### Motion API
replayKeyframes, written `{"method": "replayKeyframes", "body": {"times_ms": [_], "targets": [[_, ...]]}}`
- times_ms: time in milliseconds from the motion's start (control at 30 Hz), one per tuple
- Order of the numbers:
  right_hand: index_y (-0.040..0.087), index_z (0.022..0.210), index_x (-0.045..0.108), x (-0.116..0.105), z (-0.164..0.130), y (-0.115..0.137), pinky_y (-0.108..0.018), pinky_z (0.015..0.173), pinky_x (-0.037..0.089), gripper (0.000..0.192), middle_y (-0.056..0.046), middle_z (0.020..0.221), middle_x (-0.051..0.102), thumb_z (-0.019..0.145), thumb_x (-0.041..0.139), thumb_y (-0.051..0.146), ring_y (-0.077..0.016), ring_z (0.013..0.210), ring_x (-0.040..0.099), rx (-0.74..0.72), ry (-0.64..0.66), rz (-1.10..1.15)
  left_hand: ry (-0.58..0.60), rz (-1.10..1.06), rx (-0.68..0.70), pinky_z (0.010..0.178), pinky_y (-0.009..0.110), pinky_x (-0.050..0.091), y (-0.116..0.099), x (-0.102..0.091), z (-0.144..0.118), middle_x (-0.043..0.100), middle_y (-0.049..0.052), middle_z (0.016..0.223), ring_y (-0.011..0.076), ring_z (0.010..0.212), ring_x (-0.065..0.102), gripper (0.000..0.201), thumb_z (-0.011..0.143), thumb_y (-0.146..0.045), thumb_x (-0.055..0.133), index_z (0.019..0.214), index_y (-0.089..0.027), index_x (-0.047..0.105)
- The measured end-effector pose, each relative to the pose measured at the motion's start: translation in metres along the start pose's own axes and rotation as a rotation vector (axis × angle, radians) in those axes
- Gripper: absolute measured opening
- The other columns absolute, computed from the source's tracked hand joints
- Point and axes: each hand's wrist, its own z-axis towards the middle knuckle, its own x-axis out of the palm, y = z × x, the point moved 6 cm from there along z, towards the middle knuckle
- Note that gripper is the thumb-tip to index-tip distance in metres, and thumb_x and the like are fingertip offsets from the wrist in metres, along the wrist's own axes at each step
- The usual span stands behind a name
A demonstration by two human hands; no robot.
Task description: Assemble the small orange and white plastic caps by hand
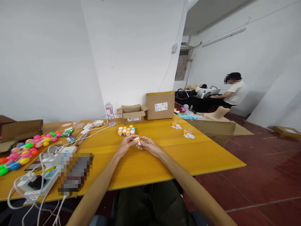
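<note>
Over the middle of the table, a small jar (138, 141) with an orange-and-white top is tilted between my two hands. My left hand (127, 145) has its fingers closed round the left side of it. From the right, my right hand (150, 147) grips the same jar, its fingertips partly hidden. Just beyond my left hand stands a cluster of similar small jars (127, 133) with orange, white and teal lids. Farther right lie two small heaps of loose white and orange lids (176, 126), the nearer one beside a clear cup (190, 130).
A small open carton (133, 118), a larger cardboard box (160, 113) and a water bottle (109, 113) stand along the wall. To the left lie colourful plastic balls (28, 149), a power strip (44, 185), cables and a blurred-out device (76, 174). A person (235, 91) sits far right.
</note>
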Motion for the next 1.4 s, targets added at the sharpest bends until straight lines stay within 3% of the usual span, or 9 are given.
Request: {"method": "replayKeyframes", "body": {"times_ms": [233,433,567,667,733,900,1033,1200,1400], "targets": [[0.023,0.100,0.059,-0.001,0.000,-0.004,-0.030,0.072,0.056,0.055,-0.002,0.091,0.068,0.056,0.088,0.040,-0.0147,0.072,0.068,0.003,-0.038,0.026,-0.040,-0.007,-0.004,0.087,0.031,0.046,0.001,-0.002,0.000,0.071,0.007,0.097,0.0213,0.095,0.062,0.040,0.065,-0.044,0.078,0.095,-0.019,0.071],[0.024,0.104,0.058,-0.001,0.001,-0.008,-0.034,0.077,0.057,0.042,-0.003,0.091,0.068,0.074,0.074,0.049,-0.0173,0.081,0.070,0.035,-0.009,0.066,-0.079,-0.048,0.011,0.089,0.032,0.046,-0.001,-0.004,0.000,0.071,0.006,0.100,0.0214,0.097,0.062,0.039,0.063,-0.042,0.080,0.094,-0.020,0.071],[0.024,0.104,0.058,0.000,0.002,-0.007,-0.031,0.076,0.056,0.049,-0.001,0.087,0.068,0.066,0.082,0.041,-0.0158,0.080,0.068,-0.010,-0.022,-0.001,-0.067,-0.036,0.013,0.090,0.032,0.045,-0.001,-0.003,0.000,0.071,0.006,0.100,0.0226,0.101,0.061,0.039,0.063,-0.040,0.080,0.095,-0.020,0.071],[0.023,0.106,0.057,0.002,0.002,-0.008,-0.035,0.077,0.056,0.048,-0.002,0.079,0.069,0.072,0.074,0.051,-0.0173,0.076,0.069,0.019,-0.005,0.035,-0.079,-0.023,0.015,0.089,0.032,0.045,-0.002,-0.004,0.000,0.070,0.007,0.101,0.0223,0.100,0.061,0.039,0.064,-0.042,0.078,0.094,-0.020,0.071],[0.023,0.106,0.056,0.003,0.002,-0.009,-0.036,0.078,0.056,0.046,-0.004,0.084,0.070,0.076,0.069,0.056,-0.0180,0.079,0.069,0.041,-0.007,0.072,-0.081,-0.030,0.019,0.088,0.032,0.045,-0.002,-0.003,0.000,0.070,0.006,0.101,0.0219,0.099,0.061,0.039,0.063,-0.043,0.078,0.094,-0.020,0.070],[0.026,0.106,0.054,0.001,0.002,-0.007,-0.033,0.079,0.055,0.053,-0.001,0.089,0.066,0.065,0.082,0.043,-0.0163,0.083,0.067,-0.007,-0.038,0.016,-0.058,-0.017,0.022,0.087,0.032,0.045,-0.002,-0.002,0.000,0.070,0.006,0.096,0.0223,0.097,0.061,0.039,0.063,-0.041,0.079,0.095,-0.020,0.070],[0.025,0.108,0.050,0.001,0.002,-0.009,-0.036,0.083,0.053,0.052,-0.002,0.089,0.066,0.071,0.072,0.055,-0.0177,0.085,0.066,0.015,-0.022,0.002,-0.063,0.021,0.044,0.086,0.032,0.045,-0.002,-0.004,0.000,0.071,0.006,0.095,0.0221,0.096,0.061,0.037,0.065,-0.041,0.078,0.095,-0.020,0.071],[0.026,0.113,0.049,0.003,0.005,-0.005,-0.033,0.085,0.049,0.057,-0.002,0.104,0.062,0.067,0.079,0.042,-0.0177,0.094,0.060,-0.134,-0.006,-0.215,-0.021,0.193,0.074,0.093,0.035,0.043,-0.002,-0.001,0.001,0.071,0.008,0.106,0.0232,0.103,0.060,0.038,0.069,-0.039,0.075,0.101,-0.019,0.070],[0.022,0.105,0.055,-0.009,0.011,-0.003,-0.033,0.082,0.046,0.033,-0.002,0.095,0.062,0.077,0.066,0.035,-0.0189,0.088,0.058,-0.246,-0.048,-0.534,-0.003,0.364,0.177,0.102,0.040,0.040,0.003,0.003,0.001,0.065,0.010,0.122,0.0261,0.119,0.054,0.050,0.073,-0.038,0.073,0.119,-0.022,0.063]]}}
